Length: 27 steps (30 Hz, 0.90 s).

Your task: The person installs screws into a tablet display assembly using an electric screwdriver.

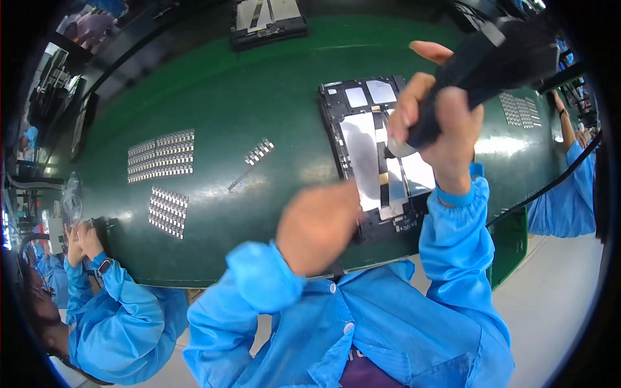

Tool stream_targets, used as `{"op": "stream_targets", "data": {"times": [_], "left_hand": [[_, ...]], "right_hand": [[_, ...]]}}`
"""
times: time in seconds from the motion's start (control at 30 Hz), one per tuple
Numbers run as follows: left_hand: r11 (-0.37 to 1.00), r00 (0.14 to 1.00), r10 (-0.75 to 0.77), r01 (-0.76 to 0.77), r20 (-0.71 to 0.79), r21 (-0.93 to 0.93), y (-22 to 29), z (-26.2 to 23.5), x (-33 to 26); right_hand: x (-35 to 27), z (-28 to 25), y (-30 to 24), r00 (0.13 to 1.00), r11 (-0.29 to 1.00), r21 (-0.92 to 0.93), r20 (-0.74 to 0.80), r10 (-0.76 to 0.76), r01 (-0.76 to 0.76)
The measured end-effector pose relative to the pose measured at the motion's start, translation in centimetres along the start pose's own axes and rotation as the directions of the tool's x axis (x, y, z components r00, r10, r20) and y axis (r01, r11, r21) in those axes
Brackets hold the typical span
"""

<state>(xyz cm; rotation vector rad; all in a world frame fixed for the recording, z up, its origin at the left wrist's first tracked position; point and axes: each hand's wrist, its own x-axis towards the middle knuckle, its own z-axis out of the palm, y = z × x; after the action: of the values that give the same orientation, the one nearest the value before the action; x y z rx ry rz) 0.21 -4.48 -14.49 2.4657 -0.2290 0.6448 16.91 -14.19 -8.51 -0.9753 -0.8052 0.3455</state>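
In front of me lies an opened tablet-like device, black-framed, with silver panels and dark flat cables inside. My right hand is closed around a bulky black tool with a pale rounded end, held over the device's right side; its exact kind is unclear. That hand partly hides the panels beneath. My left hand, smeared by motion, hovers at the device's lower left edge. Whether its fingers hold anything does not show.
Sheets of small metal parts lie left on the green table, with a short strip of them nearer the middle. Another opened device sits at the back. Co-workers' arms show left and right.
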Motion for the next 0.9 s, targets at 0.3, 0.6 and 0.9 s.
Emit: {"op": "stream_targets", "data": {"times": [0.3, 0.6, 0.9], "left_hand": [[0.974, 0.983, 0.106, -0.134, 0.152, 0.185, -0.1, 2.1, -2.1], [0.944, 0.996, 0.021, -0.048, 0.087, 0.325, -9.5, 2.0, 10.9], [0.786, 0.899, -0.384, 0.199, 0.211, 0.586, -18.5, 3.9, 19.3]], "right_hand": [[-3.1, -0.6, -1.2, 0.986, 0.983, 0.092, 0.064, 0.156, -0.162], [-4.3, -0.6, -0.2, 0.903, 0.907, 0.096, 0.177, 0.391, -0.411], [-4.7, -0.8, 1.3, 0.941, 0.905, 0.293, 0.234, 0.246, -0.309]]}}
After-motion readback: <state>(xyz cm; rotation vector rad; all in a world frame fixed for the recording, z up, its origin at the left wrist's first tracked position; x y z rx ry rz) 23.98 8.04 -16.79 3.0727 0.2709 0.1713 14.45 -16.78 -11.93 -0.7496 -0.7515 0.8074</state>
